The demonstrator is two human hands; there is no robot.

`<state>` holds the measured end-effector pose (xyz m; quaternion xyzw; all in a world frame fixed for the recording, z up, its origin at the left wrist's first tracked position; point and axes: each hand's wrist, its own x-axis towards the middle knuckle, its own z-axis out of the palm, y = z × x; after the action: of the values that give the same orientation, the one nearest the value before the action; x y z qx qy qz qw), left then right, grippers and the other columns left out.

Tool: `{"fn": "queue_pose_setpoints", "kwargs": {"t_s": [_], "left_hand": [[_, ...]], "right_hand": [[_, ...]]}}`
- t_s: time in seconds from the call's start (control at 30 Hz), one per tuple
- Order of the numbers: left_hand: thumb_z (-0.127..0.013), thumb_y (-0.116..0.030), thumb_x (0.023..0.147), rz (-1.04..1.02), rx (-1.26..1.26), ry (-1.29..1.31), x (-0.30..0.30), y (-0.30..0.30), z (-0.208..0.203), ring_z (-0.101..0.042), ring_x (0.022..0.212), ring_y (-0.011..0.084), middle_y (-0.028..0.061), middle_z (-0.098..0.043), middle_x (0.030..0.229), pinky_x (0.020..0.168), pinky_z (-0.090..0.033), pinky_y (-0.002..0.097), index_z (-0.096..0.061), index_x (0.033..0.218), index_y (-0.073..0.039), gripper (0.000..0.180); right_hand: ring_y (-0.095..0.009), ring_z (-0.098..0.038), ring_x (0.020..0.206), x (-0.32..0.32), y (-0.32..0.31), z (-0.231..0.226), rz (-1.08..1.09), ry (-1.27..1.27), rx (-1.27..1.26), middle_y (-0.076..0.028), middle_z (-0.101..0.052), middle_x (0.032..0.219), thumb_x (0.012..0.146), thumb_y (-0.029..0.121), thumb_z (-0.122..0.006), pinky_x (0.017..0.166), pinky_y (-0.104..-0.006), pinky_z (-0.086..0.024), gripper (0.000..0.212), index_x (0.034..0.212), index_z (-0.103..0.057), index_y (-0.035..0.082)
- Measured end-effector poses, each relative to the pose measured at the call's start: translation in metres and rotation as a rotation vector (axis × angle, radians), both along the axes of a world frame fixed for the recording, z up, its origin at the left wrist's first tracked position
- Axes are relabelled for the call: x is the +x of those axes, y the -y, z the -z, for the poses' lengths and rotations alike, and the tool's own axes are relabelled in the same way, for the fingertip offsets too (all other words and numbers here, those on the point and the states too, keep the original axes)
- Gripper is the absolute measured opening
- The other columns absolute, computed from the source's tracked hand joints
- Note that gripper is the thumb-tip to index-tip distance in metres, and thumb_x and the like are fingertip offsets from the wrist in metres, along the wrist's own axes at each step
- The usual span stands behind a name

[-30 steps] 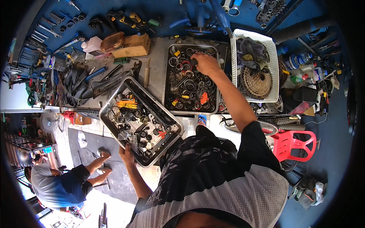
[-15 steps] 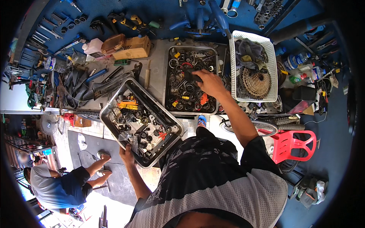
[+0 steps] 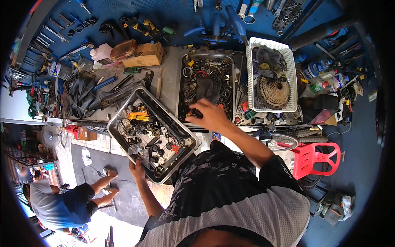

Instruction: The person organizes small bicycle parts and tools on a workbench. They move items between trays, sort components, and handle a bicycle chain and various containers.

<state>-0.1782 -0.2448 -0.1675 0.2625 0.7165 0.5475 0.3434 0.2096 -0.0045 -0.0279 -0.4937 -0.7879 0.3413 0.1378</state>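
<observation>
Steel tray (image 3: 119,119), full of small black bicycle parts with some yellow and red pieces, is held at its near corner by the left hand (image 3: 138,168), fingers clamped on the rim, probably to keep it tilted and steady off the bench edge. At about two o'clock from it, the right hand (image 3: 210,116) reaches over the second metal tray (image 3: 180,88) of rings and bearings; I cannot tell if its fingers pinch something. Further at three o'clock, a white basket (image 3: 249,74) holds a cassette sprocket (image 3: 271,92) and rags.
</observation>
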Motion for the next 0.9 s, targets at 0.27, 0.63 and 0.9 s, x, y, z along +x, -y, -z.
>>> {"fn": "queue_pose_setpoints", "kwargs": {"t_s": [0.27,0.63,0.9], "left_hand": [[-0.063,-0.008,0.098,-0.015,-0.028,-0.020,0.003,-0.001,-0.009,-0.057,0.079,0.0085,-0.0021,-0.068,0.094,0.070,-0.046,0.0263,-0.070,0.118,0.000,0.023],[-0.063,-0.008,0.098,0.002,-0.005,-0.024,0.004,-0.006,-0.008,-0.049,0.073,0.0059,-0.0058,-0.061,0.084,0.064,-0.038,0.0252,-0.069,0.105,-0.004,0.010],[-0.062,-0.009,0.100,0.044,0.061,-0.060,-0.010,-0.003,-0.007,-0.046,0.074,0.0046,-0.0065,-0.061,0.084,0.065,-0.035,0.0240,-0.071,0.100,-0.003,0.011]], "right_hand": [[-0.045,-0.073,0.094,-0.047,0.026,0.053,-0.099,-0.046,-0.122,-0.022,-0.077,0.093,0.098,0.042,-0.067,0.086,-0.0563,-0.056,0.055,0.134,-0.059,0.001],[-0.048,-0.072,0.079,-0.065,0.033,0.053,-0.050,0.060,-0.007,-0.024,-0.072,0.077,0.094,0.031,-0.071,0.074,-0.0603,-0.055,0.040,0.115,-0.056,0.000],[-0.046,-0.070,0.081,-0.057,0.027,0.047,-0.124,-0.035,-0.091,-0.024,-0.069,0.081,0.092,0.030,-0.074,0.074,-0.0569,-0.050,0.038,0.105,-0.055,0.000]]}}
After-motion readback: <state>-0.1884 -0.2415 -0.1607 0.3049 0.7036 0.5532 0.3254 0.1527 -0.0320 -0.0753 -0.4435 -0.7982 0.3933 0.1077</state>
